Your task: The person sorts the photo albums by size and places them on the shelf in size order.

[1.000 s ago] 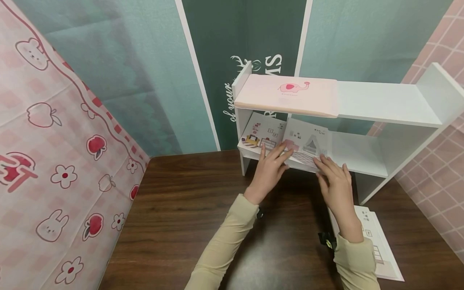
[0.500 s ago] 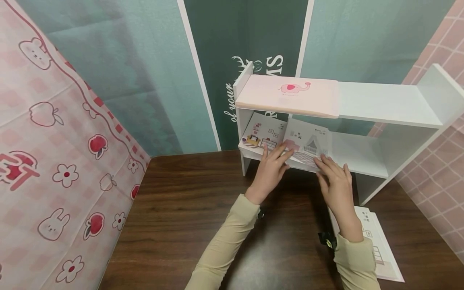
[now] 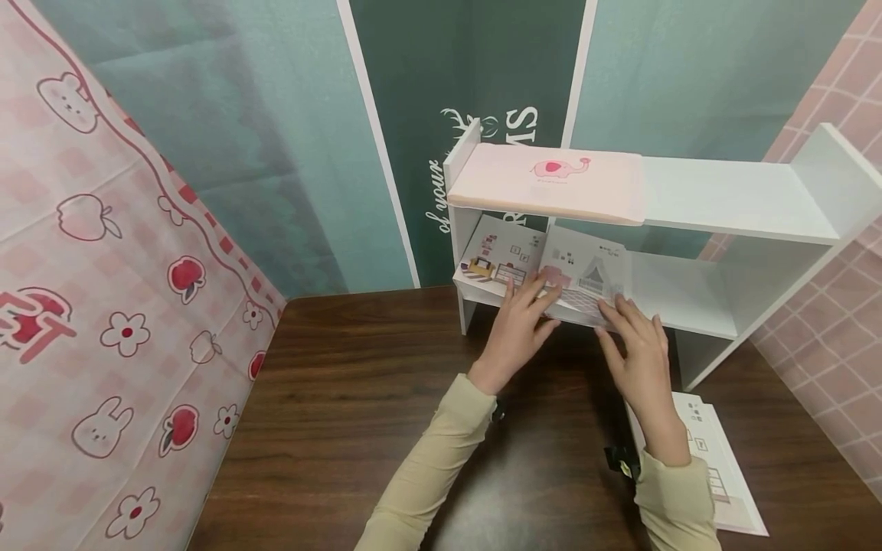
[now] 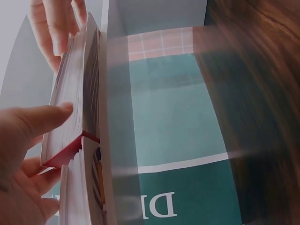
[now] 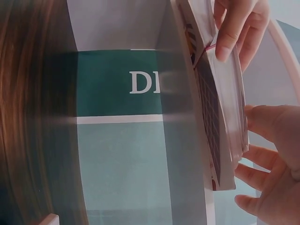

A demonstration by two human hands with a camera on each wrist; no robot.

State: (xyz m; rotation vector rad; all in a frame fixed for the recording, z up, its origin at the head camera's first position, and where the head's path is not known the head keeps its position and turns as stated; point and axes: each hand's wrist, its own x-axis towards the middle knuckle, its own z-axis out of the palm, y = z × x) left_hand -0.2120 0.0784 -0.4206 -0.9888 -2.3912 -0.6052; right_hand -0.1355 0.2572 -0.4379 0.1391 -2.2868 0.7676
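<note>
Two picture books lie side by side on the middle board of a white shelf point(image 3: 689, 295). My left hand point(image 3: 513, 333) touches the right-hand book point(image 3: 586, 260) near its left front corner, fingers on the cover and thumb held off to the side. At the right front corner of that book, my right hand point(image 3: 641, 360) touches the edge with extended fingertips. In the left wrist view, the left thumb is at the page block of the thick book point(image 4: 70, 89). The left-hand book point(image 3: 499, 249) lies against the shelf's left wall, partly behind my left fingers.
A pink elephant-print pack point(image 3: 551, 180) lies on the top board. More printed books or sheets point(image 3: 733, 482) lie on the dark wooden table point(image 3: 331, 413), partly under my right forearm. A pink patterned cloth point(image 3: 138, 306) hangs at the left.
The left thumb has spread away from the book and the left hand has shifted slightly right. My right thumb has also moved slightly. The books stay about where they were.
</note>
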